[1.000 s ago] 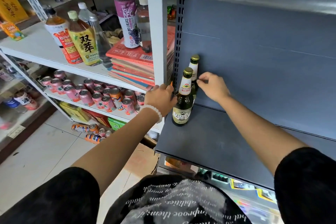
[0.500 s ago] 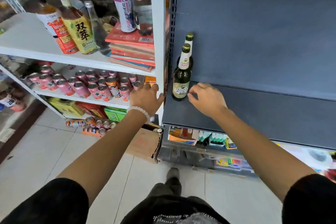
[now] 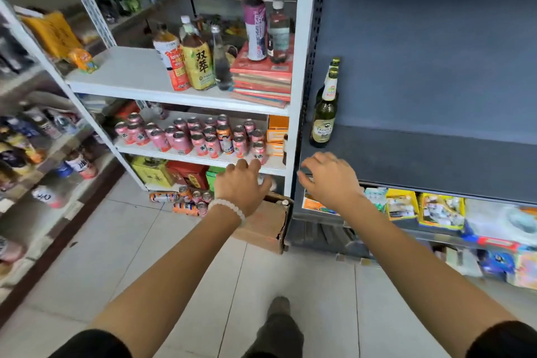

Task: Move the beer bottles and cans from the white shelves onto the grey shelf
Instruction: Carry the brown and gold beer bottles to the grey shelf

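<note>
On the far left, a blurred side rack (image 3: pixel 43 154) is carrying assorted cans and packets, too smeared to name. Next to it the white shelves (image 3: pixel 139 73) are standing with several tiers. On the middle tier a group of tall drink bottles (image 3: pixel 197 64) is sitting upright beside a stack of red books (image 3: pixel 263 81), and two more bottles are standing on top of that stack. One tier down, a crowd of pink cans (image 3: pixel 191 136) is filling the board, with one orange can among them; whether these are beer I cannot tell. On the tiled floor (image 3: pixel 116 241) below, a few more cans (image 3: pixel 186 200) are lying on their sides and standing near a cardboard box (image 3: pixel 261 227).

The left hand (image 3: pixel 242 186), wearing a pale bead bracelet (image 3: pixel 229 208), is hovering in front of the lowest can tier with fingers loosely spread, holding nothing. Just to its right, the right hand (image 3: pixel 328 180) is hanging at the near edge of the grey shelf (image 3: pixel 421 160), fingers relaxed and empty too.

On that grey shelf, at its left end against the upright post, two beer bottles (image 3: pixel 324 122) are standing upright, one directly behind the other, well apart from both hands. Below the grey shelf, coloured packets (image 3: pixel 421 209) are lying in a lower tier.
</note>
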